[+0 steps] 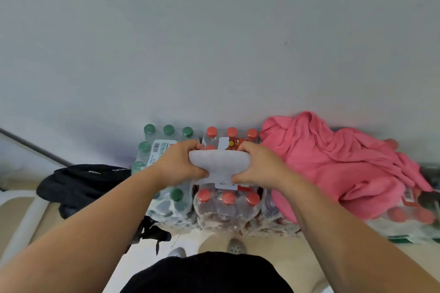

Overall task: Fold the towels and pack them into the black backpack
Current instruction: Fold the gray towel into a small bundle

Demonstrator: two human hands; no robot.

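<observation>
A small white towel [219,165], folded into a compact bundle, is held above shrink-wrapped bottle packs. My left hand [181,164] grips its left end and my right hand [258,165] grips its right end, fingers curled over the top and thumbs underneath. A pink towel [338,164] lies crumpled and unfolded on the packs to the right. The black backpack [81,183] slumps on the floor at the left, beside the packs; its opening is not visible.
Packs of green-capped bottles [166,207] and red-capped bottles [226,207] stand against a white wall [214,43]. More red-capped packs [409,216] sit under the pink towel's right side. Beige floor [214,242] and my shoes lie below.
</observation>
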